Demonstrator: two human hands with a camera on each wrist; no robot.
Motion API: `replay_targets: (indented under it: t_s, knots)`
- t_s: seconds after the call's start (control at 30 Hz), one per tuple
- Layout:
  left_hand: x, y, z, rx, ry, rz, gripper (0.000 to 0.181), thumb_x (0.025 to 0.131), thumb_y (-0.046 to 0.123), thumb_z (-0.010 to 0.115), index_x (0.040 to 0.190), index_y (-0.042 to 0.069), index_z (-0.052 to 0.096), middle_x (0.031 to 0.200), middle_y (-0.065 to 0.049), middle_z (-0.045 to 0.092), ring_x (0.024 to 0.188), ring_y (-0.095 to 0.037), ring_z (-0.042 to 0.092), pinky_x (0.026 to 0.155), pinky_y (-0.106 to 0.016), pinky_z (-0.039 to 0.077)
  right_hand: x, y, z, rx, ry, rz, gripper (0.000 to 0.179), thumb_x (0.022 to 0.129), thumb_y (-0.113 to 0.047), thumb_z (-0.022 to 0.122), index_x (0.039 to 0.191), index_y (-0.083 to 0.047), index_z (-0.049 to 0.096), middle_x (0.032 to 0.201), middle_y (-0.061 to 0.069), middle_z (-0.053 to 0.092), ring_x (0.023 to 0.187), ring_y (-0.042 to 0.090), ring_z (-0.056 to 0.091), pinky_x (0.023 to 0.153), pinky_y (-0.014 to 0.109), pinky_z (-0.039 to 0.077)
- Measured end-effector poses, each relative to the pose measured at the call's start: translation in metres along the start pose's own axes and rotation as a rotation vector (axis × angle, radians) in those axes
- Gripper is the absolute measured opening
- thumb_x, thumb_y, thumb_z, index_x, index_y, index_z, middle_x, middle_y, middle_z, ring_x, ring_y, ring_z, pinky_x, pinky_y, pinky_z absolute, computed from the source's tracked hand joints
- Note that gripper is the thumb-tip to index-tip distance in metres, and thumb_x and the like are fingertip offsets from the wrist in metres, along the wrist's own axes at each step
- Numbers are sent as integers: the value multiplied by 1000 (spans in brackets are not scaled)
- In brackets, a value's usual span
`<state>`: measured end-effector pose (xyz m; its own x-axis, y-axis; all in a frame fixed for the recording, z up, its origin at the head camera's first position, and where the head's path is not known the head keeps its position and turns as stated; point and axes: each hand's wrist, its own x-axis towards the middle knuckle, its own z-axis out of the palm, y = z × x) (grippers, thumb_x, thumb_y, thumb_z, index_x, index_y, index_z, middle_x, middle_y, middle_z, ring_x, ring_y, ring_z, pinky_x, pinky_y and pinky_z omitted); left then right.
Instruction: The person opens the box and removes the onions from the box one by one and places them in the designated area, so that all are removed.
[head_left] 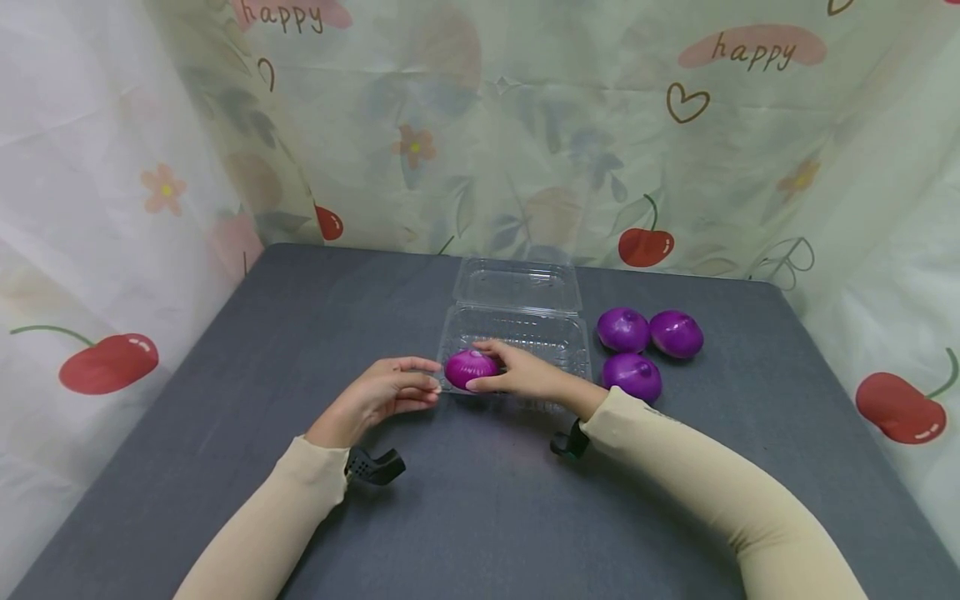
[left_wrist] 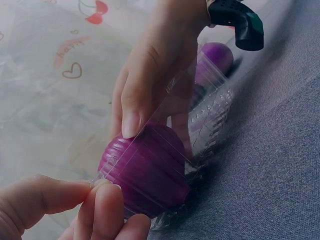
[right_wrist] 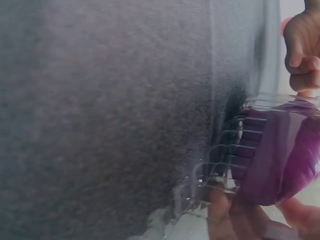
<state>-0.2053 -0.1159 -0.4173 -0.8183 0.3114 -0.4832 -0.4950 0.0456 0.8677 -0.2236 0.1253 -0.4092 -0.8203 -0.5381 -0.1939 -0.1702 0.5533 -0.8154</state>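
Observation:
My right hand [head_left: 517, 372] holds a purple onion [head_left: 470, 368] between thumb and fingers, inside the near left corner of a clear plastic clamshell box [head_left: 555, 333]. In the left wrist view, the onion [left_wrist: 145, 170] shows through the box's clear wall. Thumb and fingertips of my left hand [head_left: 382, 390] pinch the rim at that corner, close beside the onion. The right wrist view shows the onion [right_wrist: 280, 155] behind the ribbed wall, with right-hand fingers [right_wrist: 240, 217] below it. The lid [head_left: 517, 285] stands open at the back.
Three more purple onions lie right of the box: one at the back left [head_left: 622, 329], one at the back right [head_left: 677, 334] and one nearer [head_left: 633, 376], close to my right forearm. The dark grey table [head_left: 480, 517] ends at a patterned curtain [head_left: 510, 167].

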Motion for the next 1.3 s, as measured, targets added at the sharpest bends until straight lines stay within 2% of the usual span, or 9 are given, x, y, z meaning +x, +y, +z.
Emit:
replay_targets:
  t_s: [0.2, 0.53, 0.73, 0.87, 1.1, 1.3]
  knots:
    - [-1, 0, 0, -2, -4, 6, 39, 92, 6, 65, 129, 0, 56, 82, -4, 72, 72, -12, 70, 76, -32, 60, 2, -2, 1, -10, 4, 19, 65, 88, -31, 71, 142, -7, 43, 134, 16, 55, 119, 27, 56, 99, 42, 48]
    - [-1, 1, 1, -12, -4, 2, 39, 91, 6, 65, 129, 0, 56, 81, -3, 72, 72, -12, 70, 76, -32, 60, 0, 1, -1, -49, 105, 78, 66, 82, -41, 75, 136, -13, 49, 129, 15, 57, 111, 26, 59, 93, 40, 52]
    - [-1, 0, 1, -18, -9, 15, 38, 91, 5, 65, 128, -1, 56, 80, -2, 72, 71, -12, 70, 75, -31, 60, -6, -5, -13, 42, 147, 104, 65, 82, -42, 76, 135, -16, 49, 126, 14, 57, 102, 25, 62, 83, 37, 55]
    - [-1, 0, 0, -17, -10, 25, 36, 91, 4, 65, 126, -1, 57, 79, -3, 72, 71, -12, 70, 75, -31, 60, -10, -9, -23, 134, 176, 94, 63, 83, -37, 76, 135, -14, 49, 124, 16, 56, 100, 26, 66, 84, 44, 56]
    - [-1, -1, 0, -28, -15, 23, 34, 90, 4, 65, 124, 0, 58, 80, -3, 72, 71, -12, 70, 75, -32, 60, -20, -12, -36, 209, 235, 49, 64, 82, -34, 77, 136, -17, 47, 129, 15, 52, 112, 34, 61, 92, 53, 52]
    - [-2, 0, 0, -35, -19, 29, 35, 90, 3, 65, 124, -1, 58, 80, -3, 72, 71, -12, 70, 74, -31, 60, -37, -16, -47, 260, 263, 13, 68, 83, -28, 78, 141, -22, 44, 140, 10, 44, 121, 34, 55, 92, 50, 53]
